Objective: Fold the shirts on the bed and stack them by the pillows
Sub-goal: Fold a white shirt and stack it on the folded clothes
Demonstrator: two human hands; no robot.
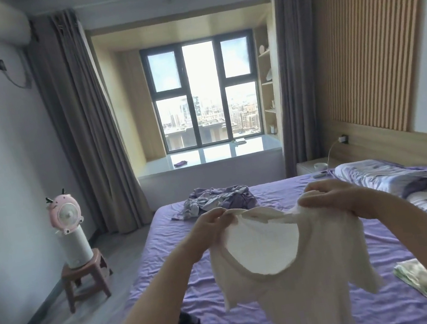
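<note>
where curled fingers (217,215) pinch, white shirt (290,270) shoulders

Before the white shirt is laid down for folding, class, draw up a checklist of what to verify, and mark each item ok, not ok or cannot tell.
1. Left hand has a grip on one shoulder of the white shirt: ok.
2. Right hand grips the other shoulder: ok.
3. Shirt hangs open, neckline spread, not bunched: ok.
4. Bare purple sheet below the shirt to lay it on: ok.
5. Folded pale green garment already lies on the pillow side: ok.
6. Whether the shirt is right side out: cannot tell.
</note>
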